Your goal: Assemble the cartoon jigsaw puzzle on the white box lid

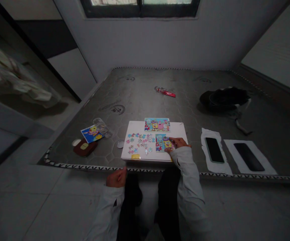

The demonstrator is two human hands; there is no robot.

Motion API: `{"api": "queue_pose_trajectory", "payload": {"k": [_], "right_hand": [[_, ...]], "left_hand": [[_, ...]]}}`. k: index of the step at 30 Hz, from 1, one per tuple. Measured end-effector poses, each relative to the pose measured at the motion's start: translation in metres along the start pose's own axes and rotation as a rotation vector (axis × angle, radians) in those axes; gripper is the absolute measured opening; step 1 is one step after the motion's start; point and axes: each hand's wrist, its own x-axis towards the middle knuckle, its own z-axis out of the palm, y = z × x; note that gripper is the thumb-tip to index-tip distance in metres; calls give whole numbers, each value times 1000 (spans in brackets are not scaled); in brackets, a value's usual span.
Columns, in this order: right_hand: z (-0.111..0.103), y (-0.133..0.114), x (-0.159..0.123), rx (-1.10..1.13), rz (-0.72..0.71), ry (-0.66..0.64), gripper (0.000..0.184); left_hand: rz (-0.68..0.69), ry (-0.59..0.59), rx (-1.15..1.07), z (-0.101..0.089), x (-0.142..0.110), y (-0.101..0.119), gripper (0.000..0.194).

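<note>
A white board [177,129] lies on the grey mattress near its front edge. On it are a finished picture strip [157,124] at the top, a partly joined cartoon puzzle block [163,142], and several loose puzzle pieces [139,142] scattered to the left. My right hand [178,143] rests on the right side of the joined block, fingers pressing flat on it. My left hand [116,178] hangs below the mattress edge, fingers curled into a loose fist; nothing shows in it.
Two phones [214,150] [249,156] lie on white papers to the right. A dark cloth heap [223,98] sits at the back right, a red wrapper [165,91] further back. Left of the board are a picture card [92,133], a clear bag [102,127] and a brown case [84,148].
</note>
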Motion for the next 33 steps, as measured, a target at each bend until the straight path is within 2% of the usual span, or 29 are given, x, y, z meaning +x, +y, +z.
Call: {"api": "queue_pose_trajectory", "payload": {"k": [9, 33], "right_hand": [[3, -1, 0, -13, -3, 3, 60], [4, 0, 0, 28, 3, 4, 58]], "left_hand": [[53, -21, 39, -2, 2, 3, 57], [39, -1, -11, -2, 1, 4, 52]]}}
